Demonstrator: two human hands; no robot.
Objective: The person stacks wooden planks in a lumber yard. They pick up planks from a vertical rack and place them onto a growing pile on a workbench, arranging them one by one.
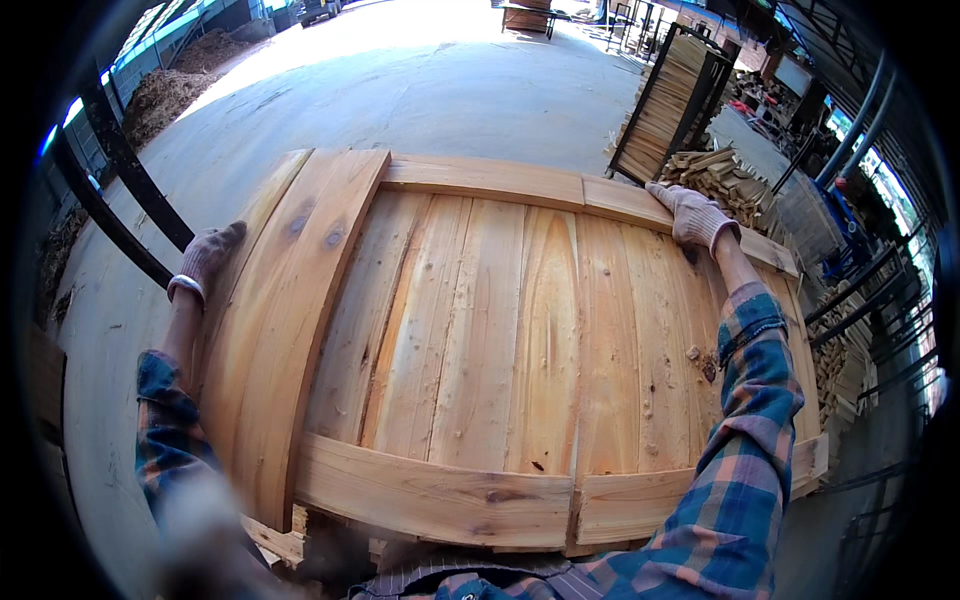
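Seemingly mid-lift, the gloved left hand [205, 258] closes on the left edge and the gloved right hand [695, 215] clasps the far right corner of a pale wooden plank panel [500, 340], lying flat atop a low wood stack [300, 545].

Pale wooden panel [500, 340] of parallel planks with cross battens, lying flat; left hand [205, 258] and right hand [695, 215] grip its opposite edges.

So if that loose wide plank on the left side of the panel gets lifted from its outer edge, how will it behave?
The wide plank looks thick and solid, so probably stiff rather than floppy. It runs nearly the panel's full depth, so likely heavy and awkward for the left hand alone. Its rough sawn face and the glove suggest little slipping.
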